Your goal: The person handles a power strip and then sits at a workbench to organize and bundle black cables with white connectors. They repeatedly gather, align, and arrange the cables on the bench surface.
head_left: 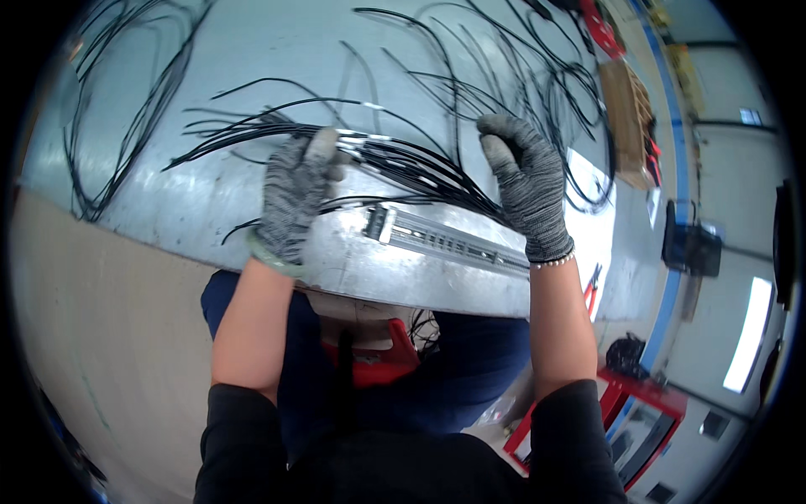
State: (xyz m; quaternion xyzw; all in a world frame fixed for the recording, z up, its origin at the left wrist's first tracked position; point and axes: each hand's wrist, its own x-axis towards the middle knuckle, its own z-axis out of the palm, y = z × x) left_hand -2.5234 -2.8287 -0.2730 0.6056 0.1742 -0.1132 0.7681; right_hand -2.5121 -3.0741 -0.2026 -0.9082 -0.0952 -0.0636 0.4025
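Note:
My left hand, in a grey knitted glove, is closed around a bundle of black cables, thumb on top. White sleeve-like markers sit on the cables just right of that thumb. The loose ends fan out to the left. My right hand, gloved alike, is raised at the bundle's right end. Its fingers curl toward the thumb; whatever they hold, if anything, I cannot make out. The cables run up to the lower side of this hand. Below the bundle, a long slotted grey strip lies on the metal table.
More black cables lie coiled at the left, others spread at the far right. A brown box stands along the right edge. White paper and red-handled pliers lie by my right forearm. A red stool shows below the table.

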